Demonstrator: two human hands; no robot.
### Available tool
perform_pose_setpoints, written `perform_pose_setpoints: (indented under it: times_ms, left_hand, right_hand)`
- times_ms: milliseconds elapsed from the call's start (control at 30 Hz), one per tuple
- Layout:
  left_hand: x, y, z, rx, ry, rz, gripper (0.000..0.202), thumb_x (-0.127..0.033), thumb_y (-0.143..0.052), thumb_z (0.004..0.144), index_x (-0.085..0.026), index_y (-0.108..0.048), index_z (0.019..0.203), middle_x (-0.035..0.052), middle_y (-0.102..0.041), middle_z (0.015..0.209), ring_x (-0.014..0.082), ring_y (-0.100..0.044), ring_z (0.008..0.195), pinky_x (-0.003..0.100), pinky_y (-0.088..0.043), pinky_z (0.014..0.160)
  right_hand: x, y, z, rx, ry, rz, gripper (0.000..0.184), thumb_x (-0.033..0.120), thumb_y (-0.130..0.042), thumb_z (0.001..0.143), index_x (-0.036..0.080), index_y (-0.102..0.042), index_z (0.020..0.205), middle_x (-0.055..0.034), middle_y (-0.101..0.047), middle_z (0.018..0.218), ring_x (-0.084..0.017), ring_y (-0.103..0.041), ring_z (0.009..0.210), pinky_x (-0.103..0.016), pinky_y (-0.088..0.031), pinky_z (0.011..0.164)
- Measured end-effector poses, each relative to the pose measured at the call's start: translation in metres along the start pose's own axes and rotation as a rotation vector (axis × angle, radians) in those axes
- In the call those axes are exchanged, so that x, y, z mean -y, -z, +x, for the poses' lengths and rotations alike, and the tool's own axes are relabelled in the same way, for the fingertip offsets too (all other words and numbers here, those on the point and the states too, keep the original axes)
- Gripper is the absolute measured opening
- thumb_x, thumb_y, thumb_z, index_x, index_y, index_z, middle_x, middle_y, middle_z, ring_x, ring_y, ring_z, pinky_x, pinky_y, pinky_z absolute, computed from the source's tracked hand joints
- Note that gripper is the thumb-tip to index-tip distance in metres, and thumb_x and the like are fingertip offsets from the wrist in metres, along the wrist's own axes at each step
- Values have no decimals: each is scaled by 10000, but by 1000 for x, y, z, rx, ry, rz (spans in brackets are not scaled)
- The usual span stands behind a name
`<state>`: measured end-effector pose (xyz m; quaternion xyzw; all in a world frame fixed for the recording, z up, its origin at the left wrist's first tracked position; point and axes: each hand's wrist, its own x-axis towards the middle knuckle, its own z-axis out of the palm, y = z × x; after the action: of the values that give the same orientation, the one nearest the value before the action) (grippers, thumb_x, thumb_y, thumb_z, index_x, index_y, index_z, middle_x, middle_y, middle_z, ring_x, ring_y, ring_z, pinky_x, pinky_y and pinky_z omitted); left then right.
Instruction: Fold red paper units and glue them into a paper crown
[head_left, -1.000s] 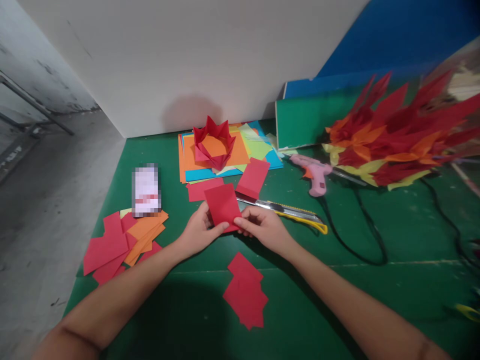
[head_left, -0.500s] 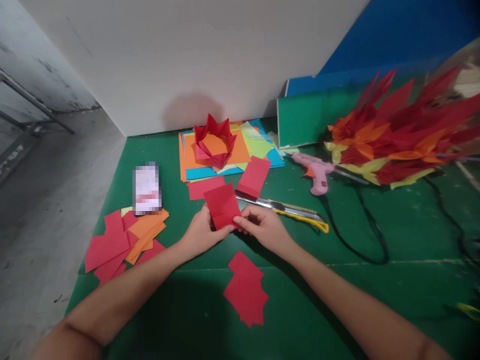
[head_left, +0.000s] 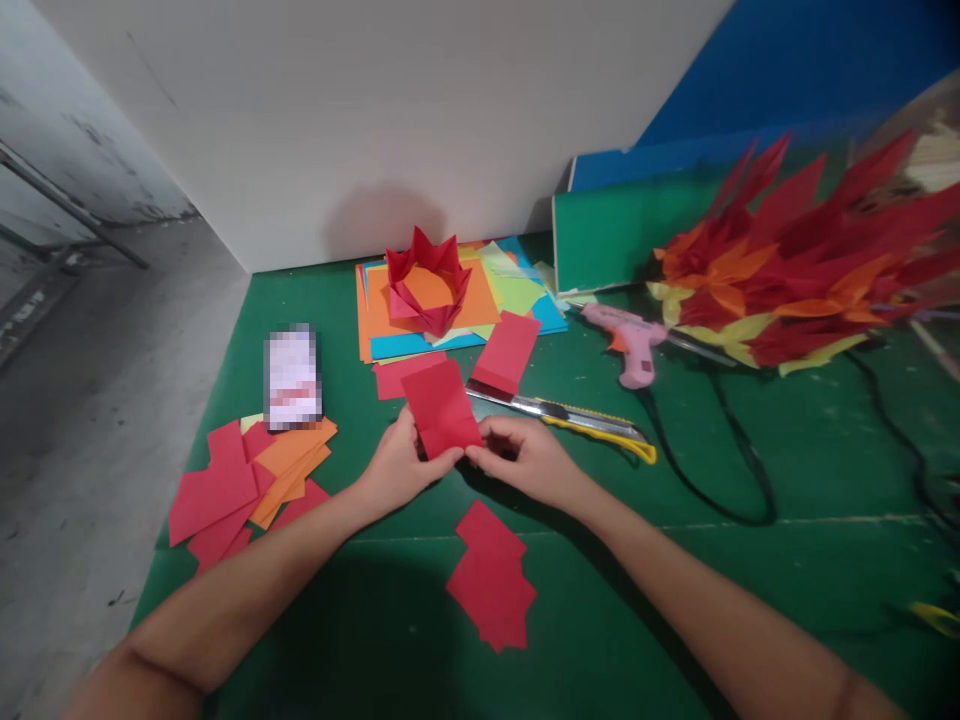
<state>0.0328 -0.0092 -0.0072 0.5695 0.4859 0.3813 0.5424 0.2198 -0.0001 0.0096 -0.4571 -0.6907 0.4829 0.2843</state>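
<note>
A creased red paper piece [head_left: 442,408] is held up between my two hands, over the green table. My left hand [head_left: 401,462] grips its left and lower edge, thumb along the front. At its lower right corner, the thumb and fingers of my right hand [head_left: 525,460] pinch the paper. Just beyond lie two more red paper pieces [head_left: 508,352] and a box cutter [head_left: 570,415] with a yellow edge. Several red paper pieces [head_left: 493,580] lie in a loose pile nearer to me. A red folded-paper ring [head_left: 429,285] with pointed tips stands behind.
Coloured paper sheets [head_left: 480,290] are stacked under the ring. To the left are a phone [head_left: 293,378] and red and orange paper pieces [head_left: 225,490]. On the right, a pink glue gun [head_left: 637,350] with a black cord lies beside a red, orange and yellow paper arrangement [head_left: 802,270].
The red paper in my hands has opened out taller, its lower part less folded. My right fingers have shifted slightly at its lower corner. The other things stay in place.
</note>
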Motion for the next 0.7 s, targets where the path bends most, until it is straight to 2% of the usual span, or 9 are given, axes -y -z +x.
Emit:
perform_pose_setpoints:
  times_ms: [233,367,467,567,700]
  left_hand:
    - [2,2,-1,-18,-40,134,482,-297,-724,710,-168,-458,1090,102,-650,1050,251,-648,962,384,-527,831]
    - [-2,0,0,24,6,25,448,-272,-708,709,-178,-438,1054,83,-666,991,217,-667,884,336,-539,764]
    - [-6,1,2,66,24,-58,446,-253,-680,729,-189,-406,1075,41,-670,894,145,-651,736,259,-514,658]
    - [-9,7,4,39,8,-55,459,-226,-658,737,-190,-396,1112,-27,-615,755,80,-562,592,206,-452,574]
    - [-10,15,8,-57,-33,-39,442,-197,-645,726,-196,-402,1095,-53,-565,698,77,-528,581,202,-423,563]
  right_hand:
    - [-1,0,0,-2,24,-67,262,330,-540,803,201,-458,590,41,-423,557,-105,-377,528,-245,-293,492]
    - [-2,0,1,-6,15,-43,277,345,-526,802,205,-431,583,41,-409,563,-109,-369,537,-247,-293,499]
    - [-4,0,2,-11,-22,22,257,367,-517,801,204,-454,612,32,-435,590,-114,-384,551,-249,-319,512]
    - [-6,3,2,-68,-44,40,246,370,-533,790,200,-469,624,25,-450,590,-114,-386,551,-253,-331,515]
    - [-10,11,1,-195,-51,-8,242,373,-572,770,203,-479,626,29,-446,553,-114,-384,530,-256,-328,499]
